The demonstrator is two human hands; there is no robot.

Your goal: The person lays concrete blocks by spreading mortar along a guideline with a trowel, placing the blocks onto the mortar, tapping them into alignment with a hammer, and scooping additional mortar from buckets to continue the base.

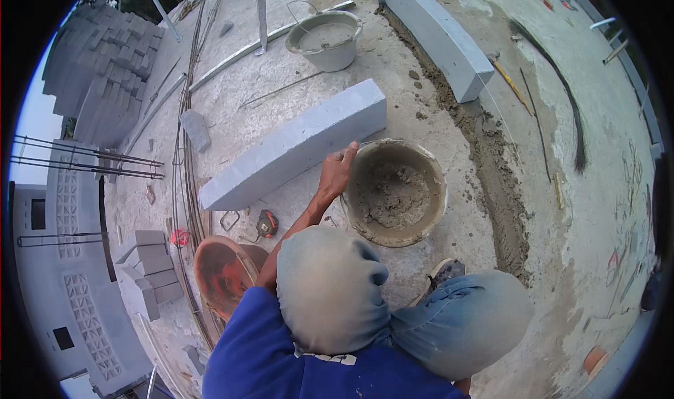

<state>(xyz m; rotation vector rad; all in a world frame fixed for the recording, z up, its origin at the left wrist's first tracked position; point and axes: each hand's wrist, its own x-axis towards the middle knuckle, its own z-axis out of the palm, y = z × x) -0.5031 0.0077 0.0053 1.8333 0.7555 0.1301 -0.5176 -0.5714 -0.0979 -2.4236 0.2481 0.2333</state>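
Observation:
My left hand [338, 166] is at the left rim of a round bucket [437, 188] with wet grey mortar [397, 199] inside, its fingers curled; whether they grip the rim is hard to make out. Just beyond it lies a long pale grey block [288, 139]. My right hand is hidden behind my bent right knee, with only a bit of skin showing at the lower edge. A strip of wet mortar [502, 209] runs along the concrete on the right, up to a second long block [435, 37].
Around me are a second bucket [340, 60], an orange tub [225, 279], a tape measure [267, 223] and a yellow-handled tool [512, 83]. Rebar [186, 132] runs along the left, beside small block piles [147, 272] and a tall block stack [102, 62]. A shoe [446, 272] is near the bucket.

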